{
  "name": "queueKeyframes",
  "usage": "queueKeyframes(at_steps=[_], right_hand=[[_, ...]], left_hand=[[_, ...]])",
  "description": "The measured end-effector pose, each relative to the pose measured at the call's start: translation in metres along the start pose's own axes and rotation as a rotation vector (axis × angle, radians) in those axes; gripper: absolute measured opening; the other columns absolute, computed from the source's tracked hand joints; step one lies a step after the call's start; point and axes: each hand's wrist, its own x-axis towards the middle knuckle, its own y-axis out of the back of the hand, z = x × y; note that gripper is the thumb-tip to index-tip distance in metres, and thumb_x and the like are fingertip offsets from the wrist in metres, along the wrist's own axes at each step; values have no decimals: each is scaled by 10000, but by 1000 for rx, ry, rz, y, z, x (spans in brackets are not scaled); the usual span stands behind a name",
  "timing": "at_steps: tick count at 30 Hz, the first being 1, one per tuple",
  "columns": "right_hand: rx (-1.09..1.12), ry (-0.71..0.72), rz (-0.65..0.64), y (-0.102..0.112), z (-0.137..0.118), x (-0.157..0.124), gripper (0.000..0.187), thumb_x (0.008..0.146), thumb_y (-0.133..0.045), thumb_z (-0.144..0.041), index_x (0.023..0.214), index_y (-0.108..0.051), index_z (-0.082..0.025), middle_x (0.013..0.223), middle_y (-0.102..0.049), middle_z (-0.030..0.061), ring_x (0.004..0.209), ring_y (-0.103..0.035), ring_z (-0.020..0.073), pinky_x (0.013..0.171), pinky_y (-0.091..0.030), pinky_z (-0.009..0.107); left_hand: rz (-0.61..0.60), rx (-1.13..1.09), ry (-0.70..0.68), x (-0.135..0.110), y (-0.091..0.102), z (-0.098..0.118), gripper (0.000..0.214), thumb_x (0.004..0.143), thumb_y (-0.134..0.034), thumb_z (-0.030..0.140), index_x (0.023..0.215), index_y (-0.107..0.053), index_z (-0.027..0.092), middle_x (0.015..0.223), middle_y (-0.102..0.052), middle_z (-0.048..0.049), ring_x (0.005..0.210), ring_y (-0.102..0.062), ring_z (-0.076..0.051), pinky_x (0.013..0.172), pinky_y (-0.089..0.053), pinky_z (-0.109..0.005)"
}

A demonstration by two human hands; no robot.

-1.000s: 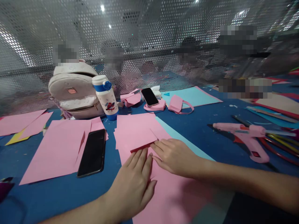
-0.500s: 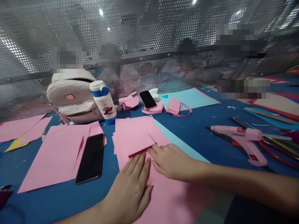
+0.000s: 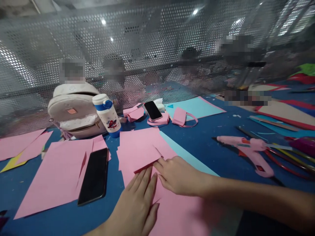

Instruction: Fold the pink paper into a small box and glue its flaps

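A sheet of pink paper [image 3: 141, 149] lies in front of me, its near edge raised a little above the pink sheets below [image 3: 172, 209]. My left hand [image 3: 137, 200] rests flat, with its fingers stretched forward and the tips at that raised edge. Bent fingers of my right hand [image 3: 178, 175] grip the same paper near its right corner; the fingertips are partly hidden there. A light-blue sheet [image 3: 189, 155] shows from under the pink stack on the right.
A black phone [image 3: 94, 175] lies on pink paper at left. Behind stand a white backpack [image 3: 71, 109] and a bottle [image 3: 108, 116]. Small pink paper bags [image 3: 179, 116] and another phone [image 3: 153, 110] sit farther back. A pink glue gun [image 3: 257, 157] lies right, near pliers-like red handles [image 3: 285, 164].
The camera view has tilted up slightly, so things sit lower in the picture. Both hands stay at the paper's edge, nearly unmoved.
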Motion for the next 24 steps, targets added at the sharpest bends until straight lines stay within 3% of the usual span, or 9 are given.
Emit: queueKeyframes(at_steps=[12, 24], right_hand=[[41, 56, 73, -1, -2, -3, 342, 962, -444, -279, 1200, -609, -96, 1130, -687, 136, 843, -656, 241, 483, -295, 338], [185, 155, 98, -6, 3, -6, 545, 948, -429, -280, 1448, -415, -64, 1216, -680, 177, 803, -683, 223, 539, -428, 326]], left_hand=[[99, 49, -18, 0, -5, 1, 566, 968, -493, 345, 1431, -437, 25, 1423, -552, -253, 1285, -590, -360, 1008, -561, -448], [111, 76, -42, 3, -2, 2, 530, 962, -491, 359, 1354, -520, 3, 1337, -624, -256, 1209, -646, -368, 950, -583, -450]])
